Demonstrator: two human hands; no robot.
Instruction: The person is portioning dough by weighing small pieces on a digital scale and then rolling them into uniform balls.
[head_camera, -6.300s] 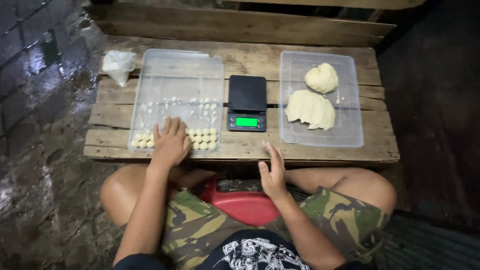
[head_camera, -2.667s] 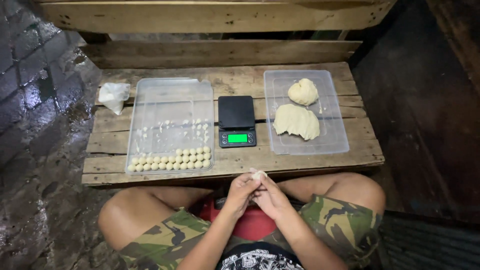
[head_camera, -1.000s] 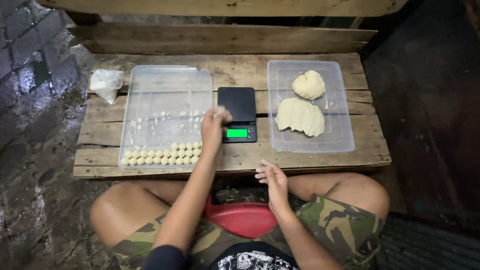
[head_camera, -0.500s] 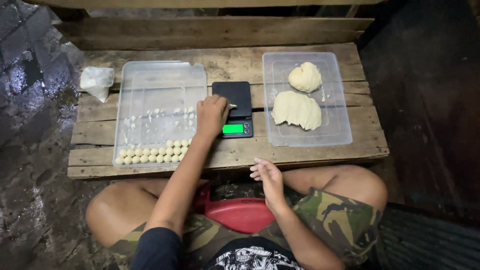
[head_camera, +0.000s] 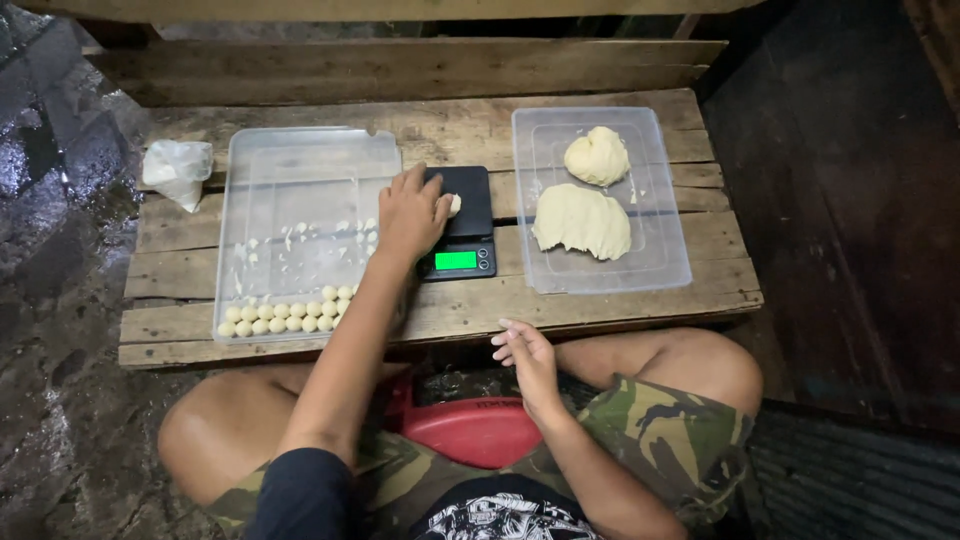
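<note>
So the left hand (head_camera: 408, 214) is reached out over the middle of the bench (head_camera: 440, 310), fingers curled and pinching a small dough ball (head_camera: 454, 204) right at the left edge of the black kitchen scale (head_camera: 462, 222), which sits dead center in the frame with its green display lit up. Can't quite tell if the ball is resting on the scale's plate or just held over it. The right hand (head_camera: 527, 357) is down low in the middle of the frame, just off the near edge of the bench, hanging loose with the fingers relaxed and slightly spread, not holding anything. Left of the scale there's a clear plastic tray (head_camera: 300, 160) with rows of little dough balls (head_camera: 285, 316) lined up along its bottom edge and some floury smears higher up. On the right side there's another clear tray (head_camera: 668, 262) with a round lump of dough (head_camera: 597, 156) toward the top and a flatter dough slab (head_camera: 583, 221) just below it. A crumpled plastic bag (head_camera: 178, 172) sits at the upper left corner of the bench.
</note>
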